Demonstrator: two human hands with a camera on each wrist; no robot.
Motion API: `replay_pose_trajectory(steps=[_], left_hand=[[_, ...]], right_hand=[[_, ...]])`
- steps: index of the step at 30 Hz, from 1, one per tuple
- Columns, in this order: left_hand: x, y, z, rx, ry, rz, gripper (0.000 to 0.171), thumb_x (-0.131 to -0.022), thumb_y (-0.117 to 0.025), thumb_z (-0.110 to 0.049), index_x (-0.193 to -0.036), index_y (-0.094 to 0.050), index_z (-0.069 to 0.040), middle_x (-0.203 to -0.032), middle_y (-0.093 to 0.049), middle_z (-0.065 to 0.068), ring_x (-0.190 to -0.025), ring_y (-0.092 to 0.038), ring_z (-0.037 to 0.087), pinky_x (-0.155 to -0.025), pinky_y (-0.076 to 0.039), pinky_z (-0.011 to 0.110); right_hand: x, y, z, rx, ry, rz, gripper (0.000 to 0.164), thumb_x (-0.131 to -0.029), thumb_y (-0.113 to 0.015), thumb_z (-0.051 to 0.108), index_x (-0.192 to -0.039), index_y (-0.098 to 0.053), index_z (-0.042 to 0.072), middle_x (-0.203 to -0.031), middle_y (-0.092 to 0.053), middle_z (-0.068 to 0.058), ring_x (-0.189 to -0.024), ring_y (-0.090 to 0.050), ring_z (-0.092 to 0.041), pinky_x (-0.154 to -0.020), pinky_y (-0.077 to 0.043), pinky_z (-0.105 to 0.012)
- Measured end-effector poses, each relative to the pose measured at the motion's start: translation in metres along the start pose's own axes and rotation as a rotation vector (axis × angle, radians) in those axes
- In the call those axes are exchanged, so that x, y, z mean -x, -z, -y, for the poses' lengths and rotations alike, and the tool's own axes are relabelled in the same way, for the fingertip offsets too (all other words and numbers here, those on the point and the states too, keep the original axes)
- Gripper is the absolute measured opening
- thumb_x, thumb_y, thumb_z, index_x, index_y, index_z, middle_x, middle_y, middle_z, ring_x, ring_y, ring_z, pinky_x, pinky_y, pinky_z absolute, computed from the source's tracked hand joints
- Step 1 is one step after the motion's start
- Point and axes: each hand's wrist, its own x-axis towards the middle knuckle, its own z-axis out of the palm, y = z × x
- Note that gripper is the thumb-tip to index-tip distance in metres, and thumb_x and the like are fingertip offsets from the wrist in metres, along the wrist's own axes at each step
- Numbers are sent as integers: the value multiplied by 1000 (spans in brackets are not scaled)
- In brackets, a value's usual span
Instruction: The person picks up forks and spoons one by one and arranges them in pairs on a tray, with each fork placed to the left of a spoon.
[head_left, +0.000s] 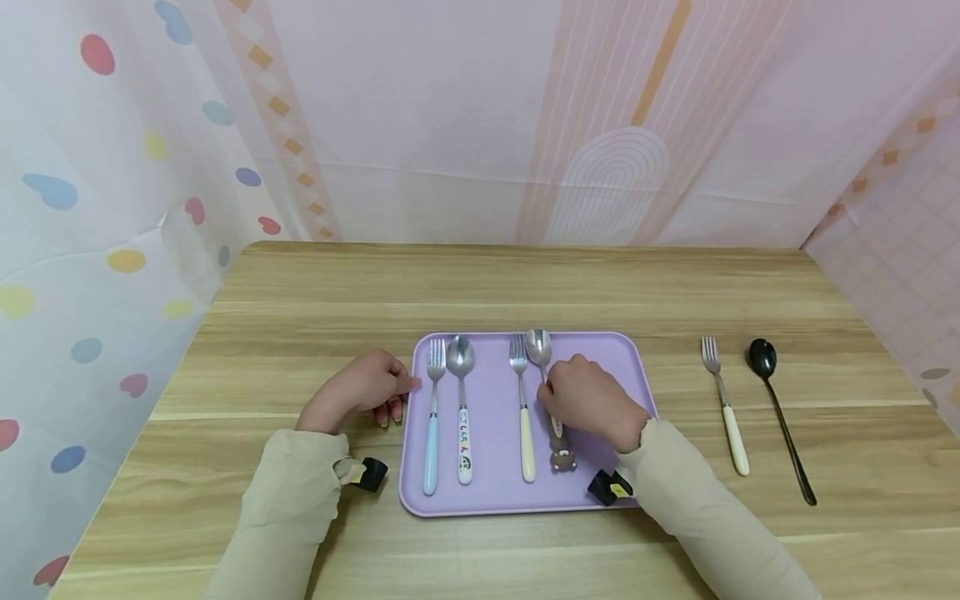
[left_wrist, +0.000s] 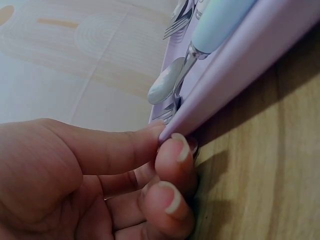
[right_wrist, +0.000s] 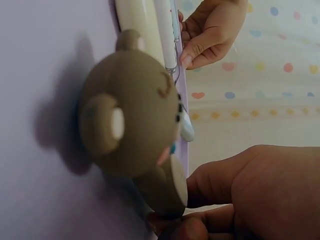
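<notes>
Spoon (head_left: 538,346) pinched at tray (head_left: 491,433)

Left hand (head_left: 367,387) pinches the purple tray's left rim. Right hand (head_left: 588,400) pinches the bear-handled spoon within the tray, beside a yellow-handled fork (head_left: 526,433). White-handled fork (head_left: 733,432), black spoon (head_left: 762,358) on table (head_left: 525,292), farther right.

So the tray (head_left: 491,433) is plain lilac. From the left on it: the fork with a baby-blue handle (head_left: 431,446), the spoon with a white handle (head_left: 465,454) carrying colourful lettering and a dark-lined little face, the fork with a pale yellow handle (head_left: 528,446), then the bear spoon (head_left: 562,460) in brown, all with silvery metal. Over right: a cream-handled fork (head_left: 736,442) and an all-black spoon (head_left: 784,425). The table (head_left: 337,287) is tan, streaky woodgrain. Left cloth (head_left: 97,275) is white with multicoloured dots and hearts; far cloth (head_left: 435,125) is pale pink, with orange diamonds and white arches. Sleeves (head_left: 288,492) are beige.
</notes>
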Motion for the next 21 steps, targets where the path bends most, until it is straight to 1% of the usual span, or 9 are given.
replay_pose_trajectory(steps=[7, 16, 21], left_hand=[[0, 0, 0, 4, 4, 4, 27, -93, -53, -14, -70, -57, 0, -53, -54, 6, -41, -49, 15, -43, -46, 25], [1, 0, 0, 10, 3, 2, 28, -93, -53, -14, -70, -58, 0, -52, -54, 6, -41, -49, 15, -43, -46, 26], [1, 0, -1, 11, 5, 1, 27, -93, -53, -14, -70, -58, 1, -53, -54, 6, -41, -49, 15, -43, -46, 26]], right_hand=[[1, 0, 0, 0, -5, 17, 34, -86, -49, 17, -53, -50, 13, -53, -46, 0, -46, -43, -11, -40, -35, -26], [2, 1, 1, -13, -32, 39, 39, -90, -51, 26, -53, -52, 13, -53, -46, 0, -47, -45, -12, -42, -36, -27], [2, 1, 1, -3, -42, 52, 37, -90, -51, 25, -55, -52, 13, -55, -48, -2, -48, -46, -14, -42, -37, -28]])
